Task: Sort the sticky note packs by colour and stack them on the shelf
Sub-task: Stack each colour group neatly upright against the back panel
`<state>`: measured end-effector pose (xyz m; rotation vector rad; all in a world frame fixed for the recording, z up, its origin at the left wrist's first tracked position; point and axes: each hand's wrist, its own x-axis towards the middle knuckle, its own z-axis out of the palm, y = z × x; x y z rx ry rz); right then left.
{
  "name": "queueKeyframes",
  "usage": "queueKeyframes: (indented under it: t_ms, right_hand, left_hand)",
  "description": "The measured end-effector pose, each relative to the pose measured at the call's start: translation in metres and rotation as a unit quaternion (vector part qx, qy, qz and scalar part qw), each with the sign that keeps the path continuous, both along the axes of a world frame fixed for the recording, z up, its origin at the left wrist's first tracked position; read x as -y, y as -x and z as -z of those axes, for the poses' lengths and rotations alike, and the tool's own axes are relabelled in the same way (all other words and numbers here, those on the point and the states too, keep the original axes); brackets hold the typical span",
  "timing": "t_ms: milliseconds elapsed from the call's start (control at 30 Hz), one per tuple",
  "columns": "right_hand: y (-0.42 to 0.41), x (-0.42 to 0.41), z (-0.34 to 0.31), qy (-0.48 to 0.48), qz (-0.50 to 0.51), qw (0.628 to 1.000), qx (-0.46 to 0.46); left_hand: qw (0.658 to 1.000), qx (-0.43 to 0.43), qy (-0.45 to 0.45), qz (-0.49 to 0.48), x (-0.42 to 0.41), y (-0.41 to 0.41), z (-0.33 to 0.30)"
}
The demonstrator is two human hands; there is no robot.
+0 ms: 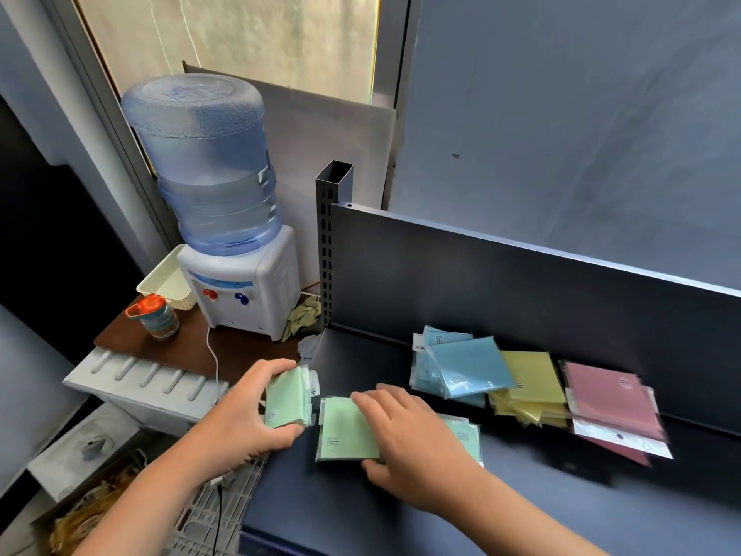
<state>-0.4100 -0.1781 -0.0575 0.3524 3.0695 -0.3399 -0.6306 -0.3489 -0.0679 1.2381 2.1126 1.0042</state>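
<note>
now the left hand is gripping a small bundle of pale green cellophane-wrapped sticky note packs just past the left end of the dark grey metal shelf. the right hand is lying flat, fingers spread, pressing on a pile of matching green packs sitting on the shelf near that left end. further right along the shelf a loose heap of light blue packs is leaning against the back panel, yellow packs are lying just beside it, and pink packs are resting beyond those. left of the shelf a white water dispenser is carrying a blue bottle partly filled with water, and a cream woven basket is standing beside it, its contents hidden.
</note>
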Motion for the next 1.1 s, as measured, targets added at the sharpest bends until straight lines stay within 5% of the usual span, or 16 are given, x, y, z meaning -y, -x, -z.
queueKeyframes:
  t_ms: [133,300,600,1100]
  right_hand:
    - [-0.004,0.001,-0.014,-0.009,0.005,1.0,0.015]
    - [-0.048,-0.015,-0.043,-0.013,0.038,0.996,0.08]
    - [-0.071,-0.021,-0.02,-0.042,0.07,0.99,0.115]
    - [-0.055,0.001,-0.011,0.026,0.127,0.984,0.12]
  left_hand:
    - [0.997,-0.034,-0.013,0.073,-0.014,-0.025,-0.027]
    - [0.96,-0.226,0.076,0.147,-0.043,-0.064,-0.015]
    - [0.934,-0.247,0.182,0.183,-0.054,-0.063,-0.003]
    - [0.975,-0.186,0.044,0.115,-0.029,-0.044,0.019]
